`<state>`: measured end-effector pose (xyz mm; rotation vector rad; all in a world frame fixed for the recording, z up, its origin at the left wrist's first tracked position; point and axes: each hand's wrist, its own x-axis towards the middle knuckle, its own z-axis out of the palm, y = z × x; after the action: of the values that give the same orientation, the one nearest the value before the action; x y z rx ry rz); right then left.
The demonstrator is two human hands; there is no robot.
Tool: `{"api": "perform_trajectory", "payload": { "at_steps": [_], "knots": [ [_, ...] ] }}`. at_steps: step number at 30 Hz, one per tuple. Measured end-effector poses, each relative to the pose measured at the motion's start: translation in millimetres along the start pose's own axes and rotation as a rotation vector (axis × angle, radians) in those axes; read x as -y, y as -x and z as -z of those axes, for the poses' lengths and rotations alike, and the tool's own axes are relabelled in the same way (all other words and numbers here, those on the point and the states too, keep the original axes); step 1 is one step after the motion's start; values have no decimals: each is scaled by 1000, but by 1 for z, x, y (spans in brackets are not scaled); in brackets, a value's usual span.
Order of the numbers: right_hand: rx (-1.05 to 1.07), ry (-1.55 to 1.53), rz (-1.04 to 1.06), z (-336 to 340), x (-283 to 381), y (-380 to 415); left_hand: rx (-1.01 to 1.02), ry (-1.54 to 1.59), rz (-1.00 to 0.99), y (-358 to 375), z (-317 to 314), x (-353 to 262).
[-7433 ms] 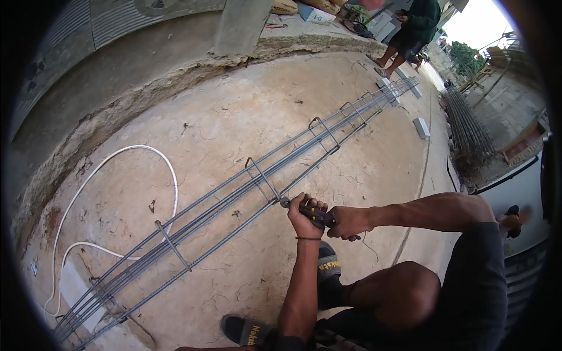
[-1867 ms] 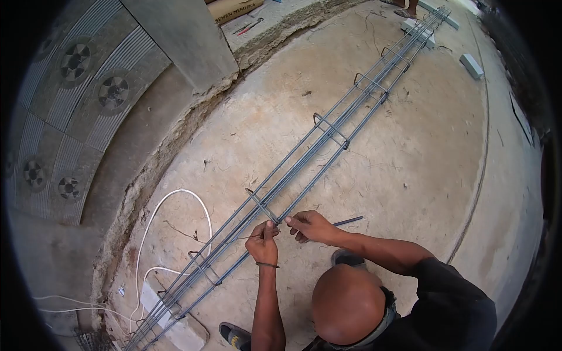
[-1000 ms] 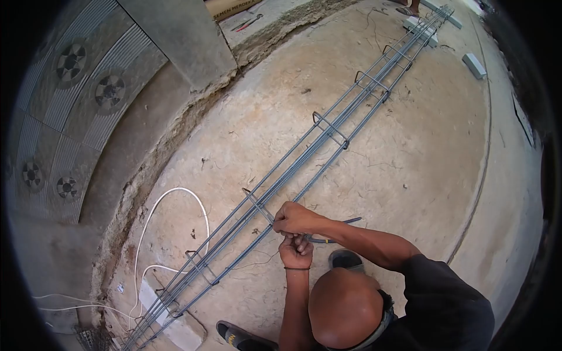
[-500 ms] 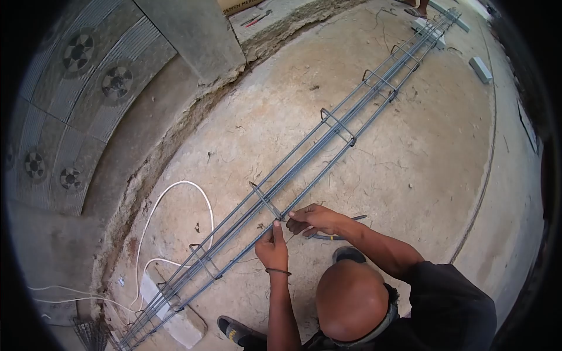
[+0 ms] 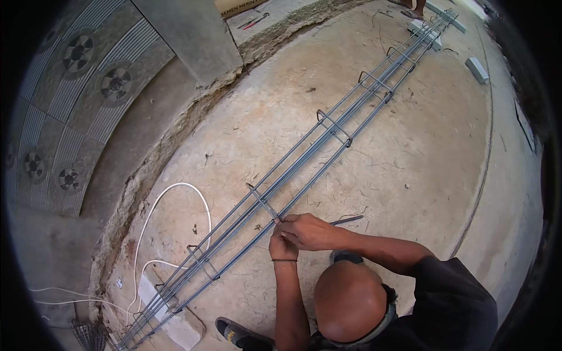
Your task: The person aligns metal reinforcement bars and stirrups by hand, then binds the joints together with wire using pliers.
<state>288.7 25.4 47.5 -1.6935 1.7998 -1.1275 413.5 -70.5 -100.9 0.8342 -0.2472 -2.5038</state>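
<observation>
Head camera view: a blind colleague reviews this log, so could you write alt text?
Both hands, left hand and right hand, meet at a joint of a long steel bar cage lying on the concrete ground. A white hose loops beside it.

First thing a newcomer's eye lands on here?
The long rebar cage running diagonally across the concrete floor, from bottom left to top right. Next, the left hand and right hand pressed together at a stirrup on the cage's near side, low in the frame. A white hose loops on the floor to the left of the cage.
</observation>
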Motion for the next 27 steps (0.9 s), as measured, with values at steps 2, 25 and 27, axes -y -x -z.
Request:
{"api": "perform_trajectory", "payload": {
  "at_steps": [2,25,27],
  "knots": [
    [11,163,-36,-9,10,18,-42,-157,10,24,-37,-15],
    [556,563,-210,2,-80,104,-355,-964,-391,73,-102,3],
    [561,44,-679,17,-69,87,-332,-864,-445,72,-96,9]
  ]
}}
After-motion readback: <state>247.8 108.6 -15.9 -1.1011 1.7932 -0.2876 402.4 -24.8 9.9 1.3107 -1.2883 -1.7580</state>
